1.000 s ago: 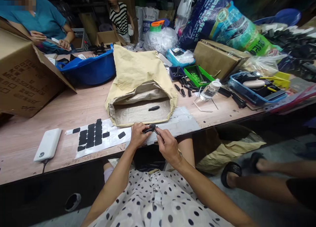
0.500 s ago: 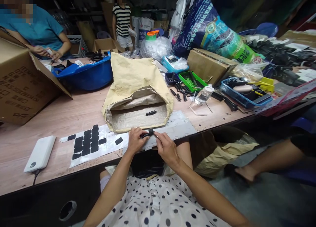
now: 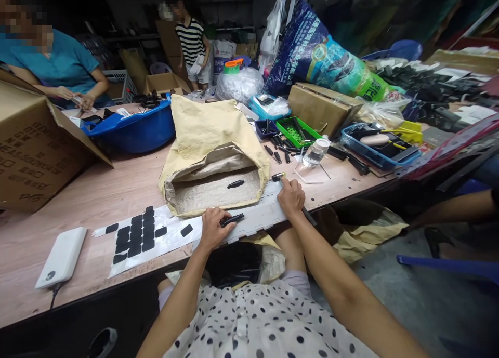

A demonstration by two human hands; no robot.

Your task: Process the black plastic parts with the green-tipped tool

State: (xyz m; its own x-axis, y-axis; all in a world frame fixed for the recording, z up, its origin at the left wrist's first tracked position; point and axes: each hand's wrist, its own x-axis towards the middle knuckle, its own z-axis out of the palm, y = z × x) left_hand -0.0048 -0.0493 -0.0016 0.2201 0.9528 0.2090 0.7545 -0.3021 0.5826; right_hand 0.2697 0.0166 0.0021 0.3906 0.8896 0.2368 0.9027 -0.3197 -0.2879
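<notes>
Okay, pinching black part (image 3: 233, 220) in left hand (image 3: 212, 229) over grey board (image 3: 267, 211), likely leaving end accessible; gripping dark handle (image 3: 310, 217) in right hand (image 3: 290, 197), probably for control.

Workshop: long bench (image 3: 117, 191), green parts tray (image 3: 287, 137), cardboard box (image 3: 35, 145), printed sack (image 3: 331, 62), co-worker (image 3: 58, 56) opposite.

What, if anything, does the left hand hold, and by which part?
The left hand holds a slim black piece by its left end; the right end protrudes.

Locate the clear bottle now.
In the head view, the bottle is on the table, right of the sack, beyond the right hand, near the green tray.
</notes>
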